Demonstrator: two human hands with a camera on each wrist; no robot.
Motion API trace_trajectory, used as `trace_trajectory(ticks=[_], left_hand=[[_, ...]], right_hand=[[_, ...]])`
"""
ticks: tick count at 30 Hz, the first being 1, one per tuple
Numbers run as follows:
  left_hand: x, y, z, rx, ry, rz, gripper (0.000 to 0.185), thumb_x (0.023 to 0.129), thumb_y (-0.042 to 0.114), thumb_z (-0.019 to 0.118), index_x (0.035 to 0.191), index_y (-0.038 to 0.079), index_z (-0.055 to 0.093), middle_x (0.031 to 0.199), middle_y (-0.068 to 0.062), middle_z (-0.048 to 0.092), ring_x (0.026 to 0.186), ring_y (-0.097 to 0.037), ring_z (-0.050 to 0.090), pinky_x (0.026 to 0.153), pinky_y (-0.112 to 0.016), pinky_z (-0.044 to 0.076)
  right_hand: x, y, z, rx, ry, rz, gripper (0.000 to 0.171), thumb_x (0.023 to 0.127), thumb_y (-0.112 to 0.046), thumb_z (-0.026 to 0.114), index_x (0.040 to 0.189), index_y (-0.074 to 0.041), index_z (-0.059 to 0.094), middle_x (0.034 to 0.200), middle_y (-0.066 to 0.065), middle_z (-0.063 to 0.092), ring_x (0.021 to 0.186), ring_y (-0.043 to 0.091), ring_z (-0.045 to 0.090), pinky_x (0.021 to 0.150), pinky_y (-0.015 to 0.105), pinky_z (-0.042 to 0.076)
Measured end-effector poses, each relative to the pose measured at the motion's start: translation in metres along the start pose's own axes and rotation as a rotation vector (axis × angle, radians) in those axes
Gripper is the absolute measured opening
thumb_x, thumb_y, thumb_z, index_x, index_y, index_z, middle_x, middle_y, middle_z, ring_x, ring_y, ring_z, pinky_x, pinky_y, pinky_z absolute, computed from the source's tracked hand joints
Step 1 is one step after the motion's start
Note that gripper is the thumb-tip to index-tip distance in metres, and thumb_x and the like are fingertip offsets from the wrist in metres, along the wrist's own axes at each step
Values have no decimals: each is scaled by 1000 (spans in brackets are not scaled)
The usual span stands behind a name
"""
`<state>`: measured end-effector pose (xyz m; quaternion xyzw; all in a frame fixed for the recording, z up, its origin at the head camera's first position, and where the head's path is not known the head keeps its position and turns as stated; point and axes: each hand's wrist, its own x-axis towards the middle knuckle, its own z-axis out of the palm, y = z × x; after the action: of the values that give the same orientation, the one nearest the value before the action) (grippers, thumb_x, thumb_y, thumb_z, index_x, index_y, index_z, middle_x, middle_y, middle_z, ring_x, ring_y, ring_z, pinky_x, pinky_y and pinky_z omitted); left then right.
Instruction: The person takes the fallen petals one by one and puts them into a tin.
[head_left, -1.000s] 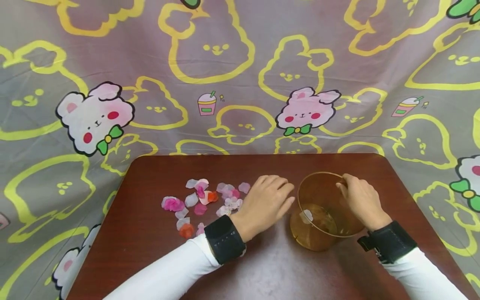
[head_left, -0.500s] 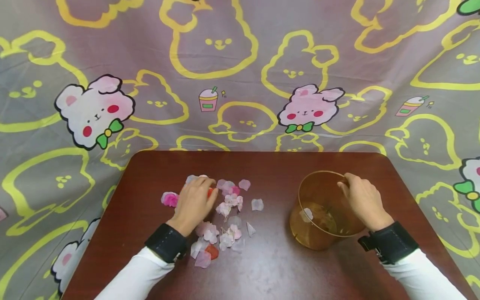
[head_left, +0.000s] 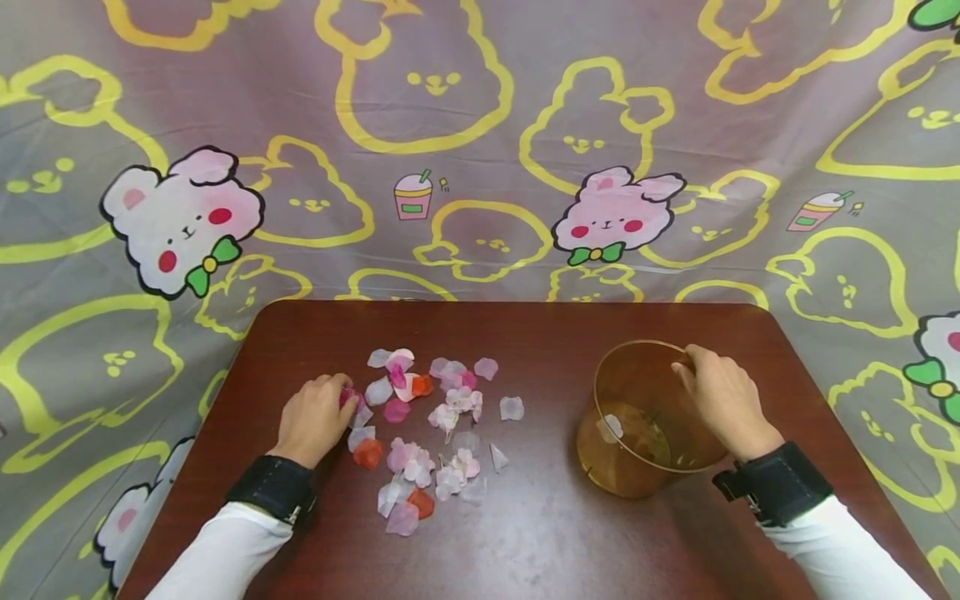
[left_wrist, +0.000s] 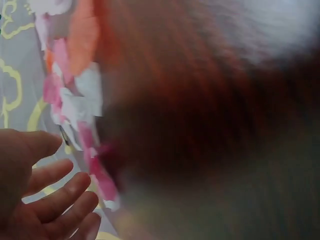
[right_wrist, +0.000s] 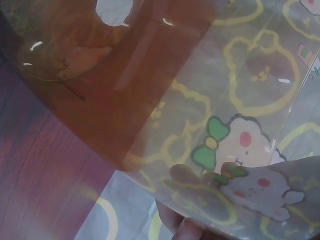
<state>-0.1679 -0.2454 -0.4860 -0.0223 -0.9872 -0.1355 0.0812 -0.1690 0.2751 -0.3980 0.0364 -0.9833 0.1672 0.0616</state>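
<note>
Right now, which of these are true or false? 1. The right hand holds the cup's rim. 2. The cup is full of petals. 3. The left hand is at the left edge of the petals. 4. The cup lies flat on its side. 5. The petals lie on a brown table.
1. True: the right hand grips the rim of the cup.
2. False: only about one pale petal shows inside; most petals lie on the table.
3. True: the left hand touches the pink petals at the pile's left edge.
4. False: the cup is only tilted, its base on the table.
5. True: they are scattered on the brown table.
</note>
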Motion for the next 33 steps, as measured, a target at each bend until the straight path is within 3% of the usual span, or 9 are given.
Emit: trace_trajectory(ticks=[7,19,33], left_hand=[[-6,-5,5,46,-81,-4,40,83,23,82,112,-2,69,97,-22,69,87,-41,67,76,-56,56],[-10,-9,6,28,38,28,15,88,9,71,99,-1,73,88,-21,69,81,-44,68,68,-58,55],[7,-6,-17,11,69,-8,17,93,12,67,101,-2,71,92,-25,73,78,-43,68,64,-58,54]], right_hand=[[-1,1,0,1,7,-2,17,100,-15,62,89,-2,60,67,8,55,56,23,50,48,34,34],[-1,2,1,17,4,-18,17,100,-15,60,91,-1,60,67,9,57,54,22,51,47,34,34],[1,1,0,21,-12,4,16,100,-15,61,94,0,61,69,10,58,56,23,51,48,34,35]])
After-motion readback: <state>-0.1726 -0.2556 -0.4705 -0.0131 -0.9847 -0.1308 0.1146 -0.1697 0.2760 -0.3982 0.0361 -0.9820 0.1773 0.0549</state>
